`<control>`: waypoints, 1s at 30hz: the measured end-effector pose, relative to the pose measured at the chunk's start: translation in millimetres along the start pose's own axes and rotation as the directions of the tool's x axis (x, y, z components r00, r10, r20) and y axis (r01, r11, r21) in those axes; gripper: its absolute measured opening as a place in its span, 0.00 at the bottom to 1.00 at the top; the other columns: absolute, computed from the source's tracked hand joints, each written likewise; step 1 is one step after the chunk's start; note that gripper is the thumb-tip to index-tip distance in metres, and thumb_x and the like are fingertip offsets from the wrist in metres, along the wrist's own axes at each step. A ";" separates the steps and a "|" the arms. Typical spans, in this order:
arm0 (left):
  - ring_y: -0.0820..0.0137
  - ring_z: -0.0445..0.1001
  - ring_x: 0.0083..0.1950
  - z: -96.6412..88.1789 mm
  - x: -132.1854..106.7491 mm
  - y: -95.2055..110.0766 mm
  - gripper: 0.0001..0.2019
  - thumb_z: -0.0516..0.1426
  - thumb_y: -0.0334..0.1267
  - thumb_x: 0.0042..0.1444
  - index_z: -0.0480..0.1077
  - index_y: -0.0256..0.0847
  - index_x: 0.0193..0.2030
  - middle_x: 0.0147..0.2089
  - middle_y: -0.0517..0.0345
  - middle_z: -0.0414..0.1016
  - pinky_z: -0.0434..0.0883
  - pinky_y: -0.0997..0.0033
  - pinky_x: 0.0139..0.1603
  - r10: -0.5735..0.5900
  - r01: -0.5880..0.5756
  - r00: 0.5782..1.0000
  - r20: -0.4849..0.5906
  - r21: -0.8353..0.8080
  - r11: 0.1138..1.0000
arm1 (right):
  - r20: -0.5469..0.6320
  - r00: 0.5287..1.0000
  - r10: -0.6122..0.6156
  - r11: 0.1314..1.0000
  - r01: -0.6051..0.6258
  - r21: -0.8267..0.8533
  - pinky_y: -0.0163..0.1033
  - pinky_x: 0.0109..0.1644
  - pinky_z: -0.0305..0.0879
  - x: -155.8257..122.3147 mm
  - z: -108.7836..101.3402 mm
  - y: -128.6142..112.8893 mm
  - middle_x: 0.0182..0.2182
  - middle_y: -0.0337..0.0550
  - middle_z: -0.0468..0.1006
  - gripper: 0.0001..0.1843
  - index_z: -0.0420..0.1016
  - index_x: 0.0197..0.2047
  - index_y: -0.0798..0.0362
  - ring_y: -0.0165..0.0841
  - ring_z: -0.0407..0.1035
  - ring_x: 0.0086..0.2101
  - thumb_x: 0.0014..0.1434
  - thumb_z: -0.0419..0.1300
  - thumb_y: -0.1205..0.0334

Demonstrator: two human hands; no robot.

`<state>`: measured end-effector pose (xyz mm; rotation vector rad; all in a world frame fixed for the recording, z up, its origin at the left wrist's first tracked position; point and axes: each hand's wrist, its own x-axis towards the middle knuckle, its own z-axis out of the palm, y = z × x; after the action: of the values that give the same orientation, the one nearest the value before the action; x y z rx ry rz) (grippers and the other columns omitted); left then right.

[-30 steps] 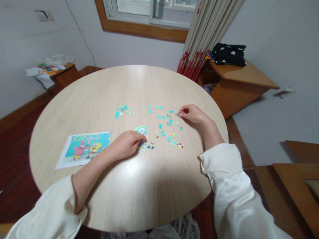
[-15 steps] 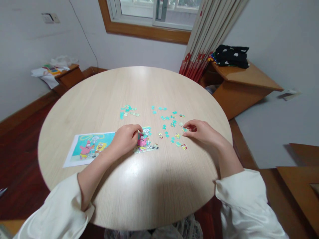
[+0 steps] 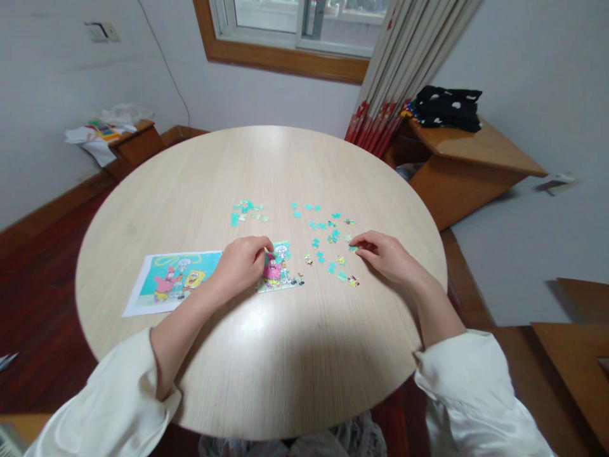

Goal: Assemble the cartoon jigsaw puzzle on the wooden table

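Observation:
My left hand [image 3: 242, 261] has its fingers curled into a pinch at the upper left of the partly joined jigsaw puzzle [image 3: 280, 271]. Whatever lies between those fingertips is hidden. On the right, my right hand [image 3: 380, 252] has thumb and index finger around a small jigsaw piece [image 3: 353, 249] on the table. The joined part shows a pink starfish and a pale teal figure. Loose teal pieces [image 3: 332, 268] and a yellow piece [image 3: 340, 259] lie between the puzzle and my right hand. A printed reference picture [image 3: 164, 306] lies partly behind my left forearm.
The round wooden table [image 3: 266, 374] carries another cluster of teal pieces [image 3: 246, 206] beyond the puzzle. Past it, a wooden cabinet [image 3: 485, 149] with dark folded cloth [image 3: 450, 108] stands right, and a small stand [image 3: 137, 143] with papers left.
My right thumb and index finger have drawn closer together at the piece. My left hand stays at the puzzle's upper left. The whole view has shifted slightly.

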<state>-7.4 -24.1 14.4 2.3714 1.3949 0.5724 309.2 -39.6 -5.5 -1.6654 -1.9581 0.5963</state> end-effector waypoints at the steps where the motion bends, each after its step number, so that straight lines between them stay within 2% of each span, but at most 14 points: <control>1: 0.69 0.73 0.29 0.3 -0.1 -0.4 0.15 0.48 0.25 0.53 0.75 0.39 0.34 0.28 0.55 0.77 0.67 0.70 0.33 0.005 -0.005 1.000 -0.004 -0.001 1.000 | -0.022 1.000 0.021 1.000 -0.021 0.009 0.47 0.45 0.68 -0.6 0.6 -0.6 0.37 0.47 0.79 0.06 0.76 0.38 0.50 0.38 0.72 0.37 0.57 0.59 0.64; 4: 0.68 0.74 0.29 0.7 0.0 -1.1 0.15 0.48 0.24 0.53 0.75 0.38 0.33 0.27 0.56 0.76 0.66 0.71 0.33 0.005 -0.005 1.000 -0.002 -0.012 1.000 | -0.103 0.992 0.071 0.996 -0.076 -0.043 0.47 0.44 0.68 -2.8 2.4 -4.3 0.35 0.48 0.78 0.08 0.76 0.37 0.51 0.39 0.71 0.36 0.53 0.65 0.60; 6: 0.68 0.74 0.30 0.5 0.2 -0.9 0.15 0.48 0.24 0.53 0.75 0.38 0.33 0.27 0.56 0.76 0.66 0.70 0.34 -0.009 0.009 1.000 0.001 -0.024 1.000 | -0.118 0.989 0.087 0.991 -0.098 -0.090 0.47 0.43 0.67 -3.9 3.6 -6.7 0.35 0.48 0.77 0.09 0.76 0.37 0.51 0.40 0.71 0.36 0.51 0.67 0.59; 11: 0.67 0.74 0.30 -0.5 0.2 0.4 0.15 0.47 0.24 0.53 0.75 0.38 0.33 0.28 0.55 0.77 0.67 0.69 0.35 -0.018 0.018 1.000 0.011 -0.035 0.999 | -0.084 0.994 0.072 0.991 -0.081 -0.105 0.46 0.43 0.66 -3.3 6.5 -4.6 0.36 0.47 0.77 0.02 0.75 0.34 0.50 0.39 0.71 0.37 0.56 0.62 0.62; 18: 0.68 0.75 0.31 -0.7 -0.6 -0.1 0.14 0.48 0.24 0.53 0.75 0.39 0.33 0.29 0.56 0.77 0.66 0.71 0.35 -0.012 0.012 1.000 0.000 -0.043 0.999 | -0.040 0.999 0.024 0.989 -0.030 -0.147 0.44 0.43 0.66 -2.1 6.6 0.8 0.37 0.46 0.75 0.04 0.72 0.37 0.49 0.38 0.70 0.38 0.57 0.60 0.62; 21: 0.68 0.75 0.31 -0.4 -0.8 -0.8 0.14 0.48 0.24 0.54 0.75 0.39 0.33 0.29 0.56 0.77 0.66 0.71 0.34 -0.013 0.013 1.000 0.000 -0.065 0.998 | -0.028 0.999 0.032 0.992 -0.035 -0.121 0.44 0.42 0.65 -2.7 5.8 -2.9 0.36 0.46 0.75 0.04 0.71 0.37 0.49 0.38 0.70 0.37 0.57 0.59 0.62; 26: 0.68 0.75 0.31 -0.4 -0.4 -0.5 0.14 0.48 0.24 0.53 0.75 0.39 0.33 0.29 0.56 0.77 0.65 0.71 0.35 -0.020 0.021 1.000 0.008 -0.048 0.999 | 0.001 0.997 0.083 0.996 -0.083 -0.006 0.41 0.37 0.64 -2.8 5.1 -9.1 0.29 0.43 0.75 0.02 0.70 0.35 0.50 0.35 0.69 0.31 0.57 0.58 0.62; 30: 0.67 0.75 0.31 -1.1 -0.4 0.9 0.14 0.48 0.24 0.54 0.75 0.38 0.33 0.29 0.54 0.77 0.66 0.69 0.35 -0.029 0.030 0.999 0.024 -0.038 0.999 | -0.001 0.996 0.089 0.995 -0.089 0.049 0.41 0.37 0.63 -2.1 4.1 -8.9 0.29 0.42 0.76 0.02 0.71 0.33 0.50 0.35 0.68 0.30 0.56 0.58 0.61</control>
<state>-7.4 -24.8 15.7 2.3160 1.3936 0.5568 300.1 -43.2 -3.3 -1.7299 -1.8599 0.6688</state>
